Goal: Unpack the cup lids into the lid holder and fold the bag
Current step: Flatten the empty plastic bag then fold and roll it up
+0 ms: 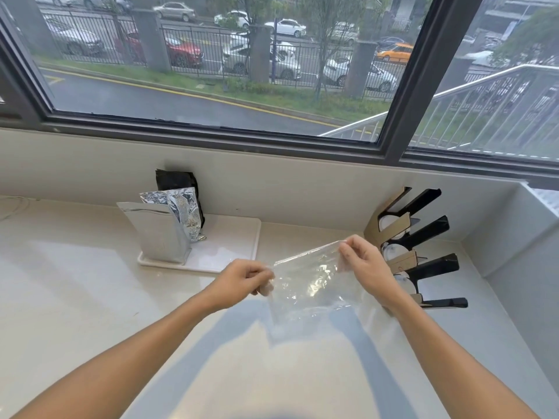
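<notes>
A clear plastic bag (305,285) hangs stretched between both hands above the counter, and it looks empty. My left hand (242,279) pinches its left top corner. My right hand (364,264) pinches the right top corner, a little higher and farther back. To the right stands the black lid holder (429,258) with several slanted slots. White cup lids (393,252) sit stacked inside it, partly hidden behind my right hand and the brown dividers.
A white tray (230,252) at the back centre carries upright silver foil pouches (160,231) and a black pouch (178,181). The pale counter (90,282) runs to a wall under a wide window. A raised ledge (514,231) bounds the right side.
</notes>
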